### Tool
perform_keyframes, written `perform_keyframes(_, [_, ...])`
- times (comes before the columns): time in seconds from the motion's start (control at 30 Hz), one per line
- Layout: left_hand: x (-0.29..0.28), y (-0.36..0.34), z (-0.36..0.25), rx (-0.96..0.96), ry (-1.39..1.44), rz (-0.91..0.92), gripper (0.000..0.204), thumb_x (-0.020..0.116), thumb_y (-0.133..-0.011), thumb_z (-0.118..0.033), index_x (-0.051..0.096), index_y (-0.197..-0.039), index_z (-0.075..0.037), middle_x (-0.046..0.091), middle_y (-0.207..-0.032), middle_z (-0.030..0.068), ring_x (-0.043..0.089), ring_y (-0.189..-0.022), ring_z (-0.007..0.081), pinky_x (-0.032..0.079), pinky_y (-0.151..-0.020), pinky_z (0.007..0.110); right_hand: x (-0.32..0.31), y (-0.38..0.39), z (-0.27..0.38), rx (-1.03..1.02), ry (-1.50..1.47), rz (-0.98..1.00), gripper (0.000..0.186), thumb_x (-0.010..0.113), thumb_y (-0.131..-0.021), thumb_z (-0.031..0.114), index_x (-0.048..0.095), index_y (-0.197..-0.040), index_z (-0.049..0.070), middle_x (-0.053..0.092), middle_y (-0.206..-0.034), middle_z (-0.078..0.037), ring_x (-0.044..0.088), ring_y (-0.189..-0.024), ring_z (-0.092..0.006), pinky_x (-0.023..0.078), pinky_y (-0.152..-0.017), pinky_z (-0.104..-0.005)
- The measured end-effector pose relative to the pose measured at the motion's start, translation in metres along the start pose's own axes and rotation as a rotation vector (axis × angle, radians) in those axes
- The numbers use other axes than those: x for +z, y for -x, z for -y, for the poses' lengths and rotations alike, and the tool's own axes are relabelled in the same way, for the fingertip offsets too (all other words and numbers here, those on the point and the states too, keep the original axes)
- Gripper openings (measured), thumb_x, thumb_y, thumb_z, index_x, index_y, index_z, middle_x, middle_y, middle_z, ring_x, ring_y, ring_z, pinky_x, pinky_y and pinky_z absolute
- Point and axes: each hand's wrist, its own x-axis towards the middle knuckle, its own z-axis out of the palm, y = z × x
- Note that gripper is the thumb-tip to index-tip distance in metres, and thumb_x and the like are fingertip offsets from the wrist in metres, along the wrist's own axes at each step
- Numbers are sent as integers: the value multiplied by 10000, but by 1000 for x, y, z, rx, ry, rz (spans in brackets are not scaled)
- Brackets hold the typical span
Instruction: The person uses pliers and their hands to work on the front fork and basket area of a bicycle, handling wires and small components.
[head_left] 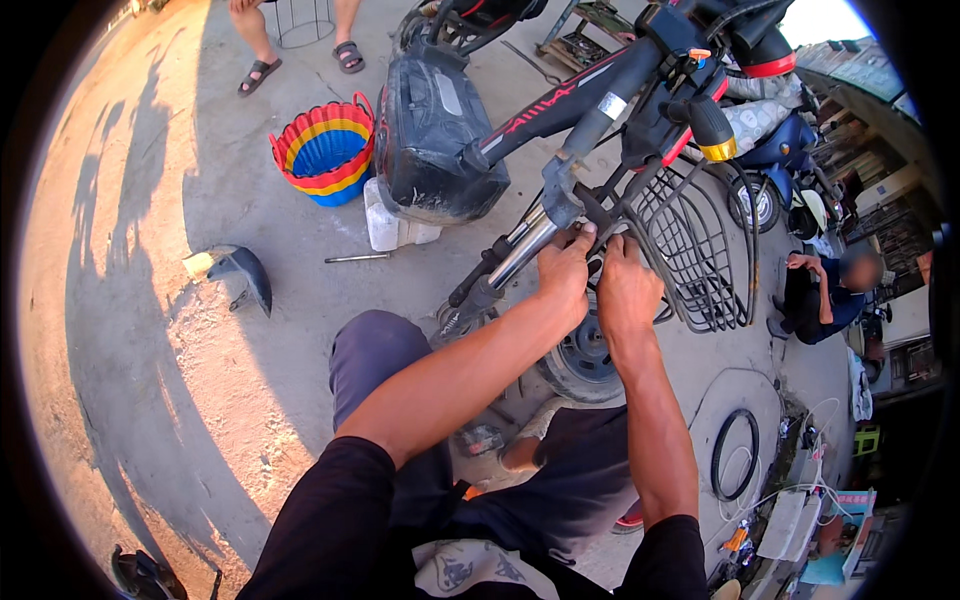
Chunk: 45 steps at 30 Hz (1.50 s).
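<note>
My left hand (pixel 566 270) and my right hand (pixel 628 290) are closed beside each other just below the clamp of a silver front fork (pixel 525 245) on a black, red-trimmed two-wheeler (pixel 435 130). Their fingertips are at dark parts between the fork and a black wire basket (pixel 690 250); what exactly they grip is hidden. A wheel (pixel 585 360) lies below my hands, partly behind my arms. A metal rod (pixel 355 257) lies on the concrete to the left.
A striped plastic tub (pixel 325 150) stands upper left, beside someone's sandalled legs (pixel 260 55). A black curved fender (pixel 250 275) lies left. Another person (pixel 835 295) sits at right near parked scooters (pixel 785 150). A black tire ring (pixel 735 455) and cables lie lower right.
</note>
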Motion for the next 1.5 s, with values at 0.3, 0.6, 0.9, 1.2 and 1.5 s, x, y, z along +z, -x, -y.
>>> perform_keyframes(0.3, [-2,0,2,-1,20,-2,131,668,-951,-177,619,-1039,-93,629,-993,5,549,-902,122,445,-757,304,-15,-5,-14,-204,-56,54,163,558,-845,61,651,-975,29,676,-1042,-124,711,-725,-334,564,-627,-442])
perform_keyframes(0.6, [1,3,-4,-19,52,-51,195,636,-972,-183,613,-1139,-85,651,-1069,12,604,-948,146,489,-809,319,-12,-3,-6,-142,6,-51,89,549,-848,69,620,-898,47,668,-961,-94,701,-705,-313,549,-562,-423])
perform_keyframes(0.9, [-1,6,-1,9,62,-17,184,598,-993,-171,612,-1144,-66,643,-1081,18,593,-965,163,476,-847,339,0,0,-3,-93,111,-93,92,540,-873,92,575,-945,49,631,-873,-91,687,-603,-296,531,-485,-416])
perform_keyframes(1.2, [-1,6,-6,3,55,-50,163,569,-1004,-154,620,-1137,-74,626,-1035,-1,555,-882,135,457,-783,317,-29,-3,-4,-14,-225,126,194,530,-934,185,617,-998,23,679,-1035,-185,677,-788,-415,528,-719,-521])
perform_keyframes(1.5, [3,15,-9,-24,74,-49,127,579,-1001,-167,628,-1101,-107,632,-1028,-14,562,-883,116,448,-746,299,-7,-1,-8,-67,-77,1,114,567,-851,43,590,-959,11,673,-895,-166,686,-721,-389,542,-627,-489])
